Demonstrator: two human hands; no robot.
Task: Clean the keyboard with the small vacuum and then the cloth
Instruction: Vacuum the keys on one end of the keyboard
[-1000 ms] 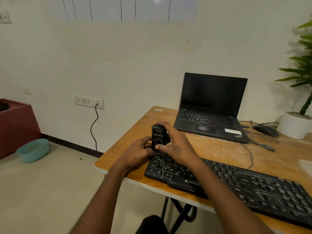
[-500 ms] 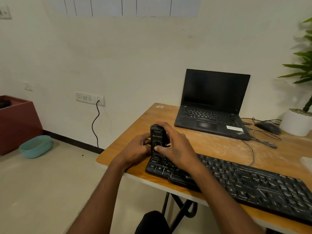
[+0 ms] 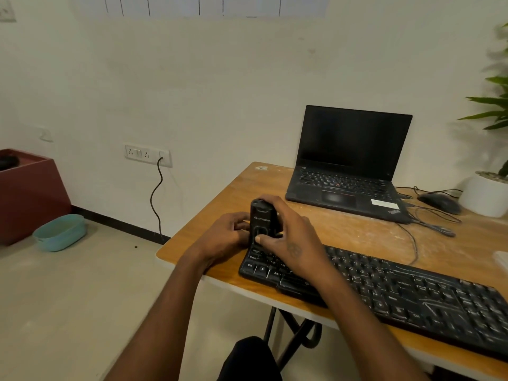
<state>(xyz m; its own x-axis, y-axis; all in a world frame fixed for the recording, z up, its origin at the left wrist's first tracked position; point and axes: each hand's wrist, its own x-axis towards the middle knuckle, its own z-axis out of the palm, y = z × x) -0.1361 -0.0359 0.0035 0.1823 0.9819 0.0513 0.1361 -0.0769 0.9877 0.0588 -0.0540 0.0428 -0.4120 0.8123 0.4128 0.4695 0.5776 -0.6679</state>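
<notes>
A small black vacuum [image 3: 262, 220] stands upright on the far left end of the black keyboard [image 3: 398, 290], which lies along the wooden desk's front edge. My right hand [image 3: 291, 240] wraps around the vacuum from the right, thumb on its front button. My left hand [image 3: 225, 237] rests against the vacuum's left side, fingers curled at its base. A pale cloth [image 3: 501, 259] shows only as a sliver at the right frame edge.
An open black laptop [image 3: 349, 166] sits behind the keyboard. A mouse [image 3: 439, 203] with cables and a white plant pot [image 3: 483, 196] stand at the back right. The desk [image 3: 209, 213] ends just left of my hands. On the floor lie a teal tub [image 3: 59, 232] and a red box [image 3: 27, 193].
Both hands stay on the vacuum at the keyboard's left end. Only the camera view has shifted slightly; the grip looks the same.
</notes>
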